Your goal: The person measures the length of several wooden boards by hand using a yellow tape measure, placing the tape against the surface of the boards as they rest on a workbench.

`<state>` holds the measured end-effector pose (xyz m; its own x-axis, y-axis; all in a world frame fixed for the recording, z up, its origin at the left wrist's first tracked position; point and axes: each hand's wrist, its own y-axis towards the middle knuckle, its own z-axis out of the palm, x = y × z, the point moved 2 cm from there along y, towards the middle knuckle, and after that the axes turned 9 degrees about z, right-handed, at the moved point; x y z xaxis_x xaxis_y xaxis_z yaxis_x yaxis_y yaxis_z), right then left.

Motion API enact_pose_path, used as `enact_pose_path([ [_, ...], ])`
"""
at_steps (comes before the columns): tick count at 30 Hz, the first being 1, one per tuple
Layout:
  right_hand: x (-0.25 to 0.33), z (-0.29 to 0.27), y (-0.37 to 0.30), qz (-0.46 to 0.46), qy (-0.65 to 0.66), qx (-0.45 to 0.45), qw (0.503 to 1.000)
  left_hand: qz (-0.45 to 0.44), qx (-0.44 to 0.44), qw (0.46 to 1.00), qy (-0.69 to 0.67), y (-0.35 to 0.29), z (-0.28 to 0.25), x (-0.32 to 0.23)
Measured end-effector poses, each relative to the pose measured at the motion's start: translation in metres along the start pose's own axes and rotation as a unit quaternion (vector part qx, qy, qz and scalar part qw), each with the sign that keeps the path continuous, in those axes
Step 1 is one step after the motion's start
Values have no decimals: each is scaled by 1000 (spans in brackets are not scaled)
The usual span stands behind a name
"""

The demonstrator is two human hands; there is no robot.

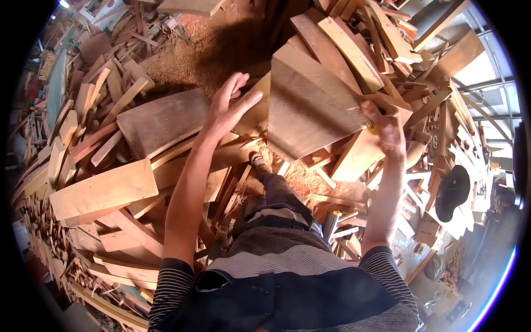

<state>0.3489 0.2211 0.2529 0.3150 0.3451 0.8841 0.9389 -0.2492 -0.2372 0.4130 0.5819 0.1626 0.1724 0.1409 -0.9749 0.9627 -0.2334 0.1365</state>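
The right hand grips a flat, angular wooden board.

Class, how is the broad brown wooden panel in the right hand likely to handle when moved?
The broad brown wooden panel is probably stiff: its face shows no sag. Gripped by the right hand at one edge, it may tip, its breadth lying leftward.

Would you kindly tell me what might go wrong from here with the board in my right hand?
The board might tip or slip, as the right hand holds it by one side and the left hand is open.
Your footing may be unsure: loose sawdust and piled wood lie around the shoe.
Splinters are possible, since both hands are bare.
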Motion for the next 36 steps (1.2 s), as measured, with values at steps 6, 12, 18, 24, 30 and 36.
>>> enact_pose_path([
  [6,10,39,-32,-120,-46,26,991,67,-7,989,-135,0,7,-61],
  [12,17,76,-56,-138,-49,44,988,9,-106,994,-4,-7,-9,-41],
  [18,-33,86,-64,-63,82,40,994,4,-165,985,-50,-8,-12,-29],
  [24,-84,108,-80,-191,-112,-24,975,12,-205,978,-21,6,-12,-21],
  [30,-71,116,-56,-147,-172,-141,964,31,-167,985,14,34,16,-38],
  [36,-74,96,-12,-158,-144,-111,971,46,-165,985,21,75,30,-24],
])
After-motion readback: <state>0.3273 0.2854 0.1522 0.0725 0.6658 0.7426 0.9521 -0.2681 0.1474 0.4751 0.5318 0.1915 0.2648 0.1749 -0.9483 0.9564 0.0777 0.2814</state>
